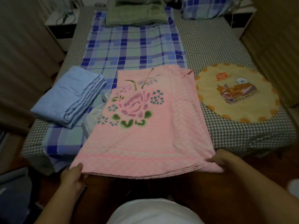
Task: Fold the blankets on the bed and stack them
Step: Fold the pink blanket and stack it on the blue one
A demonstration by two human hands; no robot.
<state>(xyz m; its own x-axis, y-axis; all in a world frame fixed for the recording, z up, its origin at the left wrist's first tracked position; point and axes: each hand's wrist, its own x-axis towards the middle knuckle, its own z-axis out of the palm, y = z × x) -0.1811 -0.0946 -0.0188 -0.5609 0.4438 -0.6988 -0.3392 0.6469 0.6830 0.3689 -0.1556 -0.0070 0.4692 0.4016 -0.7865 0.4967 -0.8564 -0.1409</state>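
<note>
A pink blanket (145, 126) with a rose print lies folded in several layers across the foot of the bed, its near edge hanging past the mattress. My left hand (72, 178) pinches its near left corner, thumb on top. My right hand (221, 159) grips its near right corner. A folded light-blue blanket (68, 97) rests to the left of it. A folded green blanket (137, 15) lies at the head of the bed.
The bed (218, 50) has a small-check sheet with a blue plaid cloth (132, 47) down its middle. A round yellow cushion cover (237, 92) lies at right. A plaid pillow (205, 7) sits at back right, nightstands on both sides, a wooden wardrobe (275, 38) at right.
</note>
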